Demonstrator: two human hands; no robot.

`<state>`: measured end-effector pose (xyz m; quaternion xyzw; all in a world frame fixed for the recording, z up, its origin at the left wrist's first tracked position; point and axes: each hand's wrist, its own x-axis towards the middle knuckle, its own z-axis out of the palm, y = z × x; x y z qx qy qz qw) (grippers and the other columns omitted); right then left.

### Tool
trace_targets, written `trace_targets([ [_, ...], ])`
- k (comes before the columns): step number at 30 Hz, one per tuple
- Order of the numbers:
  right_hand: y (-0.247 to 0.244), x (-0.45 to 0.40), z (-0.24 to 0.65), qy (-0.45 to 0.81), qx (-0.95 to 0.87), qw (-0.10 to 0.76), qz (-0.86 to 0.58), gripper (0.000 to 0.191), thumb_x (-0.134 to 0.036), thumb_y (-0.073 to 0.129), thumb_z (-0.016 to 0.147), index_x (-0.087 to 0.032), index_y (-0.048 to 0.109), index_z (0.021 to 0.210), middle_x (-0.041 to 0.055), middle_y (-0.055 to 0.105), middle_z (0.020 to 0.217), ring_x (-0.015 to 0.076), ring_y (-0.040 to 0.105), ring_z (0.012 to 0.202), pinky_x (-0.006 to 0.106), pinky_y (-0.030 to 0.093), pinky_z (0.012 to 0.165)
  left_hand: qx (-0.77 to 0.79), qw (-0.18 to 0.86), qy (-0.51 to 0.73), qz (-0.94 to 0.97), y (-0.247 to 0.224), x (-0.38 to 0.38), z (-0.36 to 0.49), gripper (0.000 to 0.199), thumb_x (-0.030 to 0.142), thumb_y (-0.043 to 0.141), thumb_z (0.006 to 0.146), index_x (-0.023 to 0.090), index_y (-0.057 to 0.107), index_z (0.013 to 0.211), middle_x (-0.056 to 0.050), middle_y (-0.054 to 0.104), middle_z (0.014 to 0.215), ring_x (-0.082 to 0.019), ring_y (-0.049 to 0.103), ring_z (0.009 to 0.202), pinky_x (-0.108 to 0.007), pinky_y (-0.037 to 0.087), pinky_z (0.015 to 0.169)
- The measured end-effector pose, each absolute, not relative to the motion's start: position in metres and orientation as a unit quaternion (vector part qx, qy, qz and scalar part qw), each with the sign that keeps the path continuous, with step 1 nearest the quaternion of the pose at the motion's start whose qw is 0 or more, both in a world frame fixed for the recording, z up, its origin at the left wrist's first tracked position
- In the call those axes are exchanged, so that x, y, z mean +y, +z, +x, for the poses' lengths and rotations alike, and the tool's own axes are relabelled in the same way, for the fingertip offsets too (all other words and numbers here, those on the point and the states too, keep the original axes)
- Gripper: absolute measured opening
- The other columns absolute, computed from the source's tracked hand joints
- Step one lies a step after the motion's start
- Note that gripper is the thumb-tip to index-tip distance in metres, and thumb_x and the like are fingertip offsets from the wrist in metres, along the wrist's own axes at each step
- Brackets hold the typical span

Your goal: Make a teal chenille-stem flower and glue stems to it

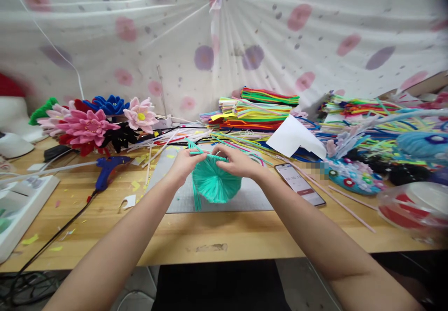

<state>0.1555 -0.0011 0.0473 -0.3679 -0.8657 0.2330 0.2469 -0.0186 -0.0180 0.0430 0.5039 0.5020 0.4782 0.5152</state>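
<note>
My two hands meet over the middle of the desk point(241, 236), both closed in narrow grips at the far edge of a round green piece point(219, 185); its fuzzy stems fan out from a centre, and it sits above the near part of a grey mat point(257, 200). My left hand point(185, 165) is at its far left edge, fingers pinched close around green stems there; my right hand point(237, 162) curls over the far right edge, fingers bent, with the thumb against the piece; a few loose green stems point(197, 199) hang down on its left side.

To the right of the mat lies a phone point(301, 185), its screen lit; beyond it a white sheet of paper point(297, 136) leans on a heap of coloured stems; at far centre are stacked bundles point(262, 110) of stems in many colours; at the right is a blue flowered piece point(357, 176), and nearer me a clear tub point(413, 208) with red in it.

On the left lies a blue glue gun point(108, 170), its black cord point(66, 224) running toward the near edge; beyond it stand fuzzy flowers point(89, 126) in pink, blue, red and black; a white tray point(30, 210) sits at the left edge; a spotted cloth point(157, 35) hangs behind everything.
</note>
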Motion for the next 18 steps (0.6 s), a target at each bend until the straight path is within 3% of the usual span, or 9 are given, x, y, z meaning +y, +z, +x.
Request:
trace_targets([
  [4,0.040,0.001,0.152,0.245,-0.848,0.283,-0.376,0.021,-0.031,0.049,0.078,-0.018,0.054,0.093,0.0012,0.061,0.086,0.0132,0.054,0.077,0.025,0.040,0.070,0.496,0.471,0.499,0.532,0.042,-0.020,-0.012,0.027,0.037,0.072,0.055,0.014,0.067,0.069,-0.003,0.067,0.068,-0.015,0.057,0.063,-0.026,0.041,0.058],
  [7,0.035,0.003,0.149,0.217,-0.825,0.313,-0.418,0.017,-0.028,0.049,0.078,-0.017,0.056,0.088,0.0018,0.061,0.085,0.0146,0.054,0.079,0.027,0.039,0.074,0.492,0.483,0.492,0.532,0.041,-0.021,-0.011,0.027,0.037,0.071,0.056,0.015,0.067,0.071,-0.003,0.067,0.069,-0.015,0.057,0.062,-0.027,0.042,0.059],
  [14,0.039,0.000,0.149,0.309,-0.790,0.365,-0.382,0.016,-0.028,0.052,0.075,-0.015,0.056,0.084,0.0019,0.060,0.084,0.0137,0.054,0.079,0.025,0.041,0.073,0.470,0.505,0.522,0.502,0.042,-0.020,-0.015,0.029,0.028,0.076,0.047,0.014,0.067,0.072,-0.005,0.069,0.074,-0.018,0.061,0.075,-0.032,0.045,0.075],
  [18,0.038,0.001,0.149,0.289,-0.799,0.367,-0.380,0.017,-0.029,0.050,0.076,-0.016,0.058,0.084,0.0014,0.061,0.084,0.0133,0.054,0.078,0.025,0.040,0.072,0.477,0.508,0.522,0.492,0.041,-0.020,-0.015,0.033,0.028,0.077,0.046,0.013,0.068,0.074,-0.008,0.070,0.079,-0.021,0.062,0.080,-0.034,0.045,0.078],
])
